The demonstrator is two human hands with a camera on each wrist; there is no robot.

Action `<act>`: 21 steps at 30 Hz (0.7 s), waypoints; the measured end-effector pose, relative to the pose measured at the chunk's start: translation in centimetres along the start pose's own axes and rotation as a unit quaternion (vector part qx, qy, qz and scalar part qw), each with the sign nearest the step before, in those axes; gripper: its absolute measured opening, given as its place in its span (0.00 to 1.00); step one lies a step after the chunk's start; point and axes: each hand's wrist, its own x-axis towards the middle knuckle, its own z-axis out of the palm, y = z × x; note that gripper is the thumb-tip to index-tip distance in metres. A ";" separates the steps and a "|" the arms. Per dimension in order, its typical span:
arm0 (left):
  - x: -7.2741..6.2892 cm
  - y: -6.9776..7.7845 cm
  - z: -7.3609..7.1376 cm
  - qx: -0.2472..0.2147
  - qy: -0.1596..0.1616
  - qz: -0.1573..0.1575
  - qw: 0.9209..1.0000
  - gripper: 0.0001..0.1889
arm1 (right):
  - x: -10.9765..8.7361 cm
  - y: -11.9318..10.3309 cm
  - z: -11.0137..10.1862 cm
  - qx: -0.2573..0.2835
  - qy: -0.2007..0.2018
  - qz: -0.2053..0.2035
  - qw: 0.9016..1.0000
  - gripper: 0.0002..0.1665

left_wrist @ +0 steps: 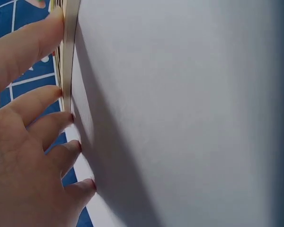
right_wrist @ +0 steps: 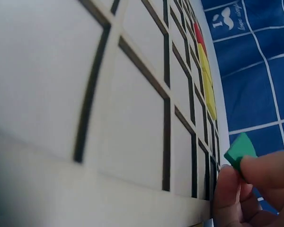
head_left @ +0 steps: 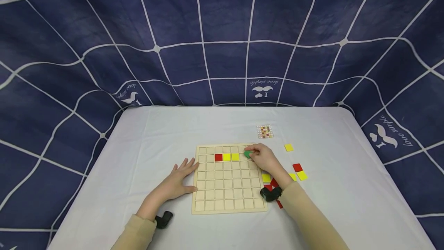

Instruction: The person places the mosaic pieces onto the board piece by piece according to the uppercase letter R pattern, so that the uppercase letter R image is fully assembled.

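Observation:
A wooden grid board (head_left: 229, 184) lies on the table, with a red tile (head_left: 218, 157) and two yellow tiles (head_left: 231, 157) side by side in its second row from the back. My right hand (head_left: 264, 158) pinches a green tile (head_left: 247, 154) between thumb and fingers, over the board's back right part. In the right wrist view the green tile (right_wrist: 241, 150) is tilted, above the surface. At the board's left edge rests my left hand (head_left: 178, 180), fingers spread; the left wrist view shows the thumb and some fingertips against the board's side (left_wrist: 70, 52).
Loose red and yellow tiles (head_left: 301, 175) lie right of the board, some partly hidden under my right forearm. A single yellow tile (head_left: 289, 147) sits farther back. Behind the board is a small card with a coloured grid pattern (head_left: 265, 131). Dark blue cloth (head_left: 225, 61) surrounds the white table.

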 end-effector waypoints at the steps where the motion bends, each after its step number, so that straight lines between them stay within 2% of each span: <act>1: 0.0 0.0 0.0 -0.001 -0.002 0.002 1.000 0.45 | 0.0 0.0 0.0 0.002 0.000 -0.003 1.000 0.13; 12: 0.0 -0.3 0.0 -0.010 -0.007 0.010 1.000 0.45 | -0.1 -0.5 0.0 0.064 -0.002 -0.022 0.998 0.07; 21: 0.0 -0.4 0.1 -0.016 -0.011 0.007 1.000 0.45 | 0.3 -0.4 0.3 0.023 -0.018 -0.021 0.999 0.10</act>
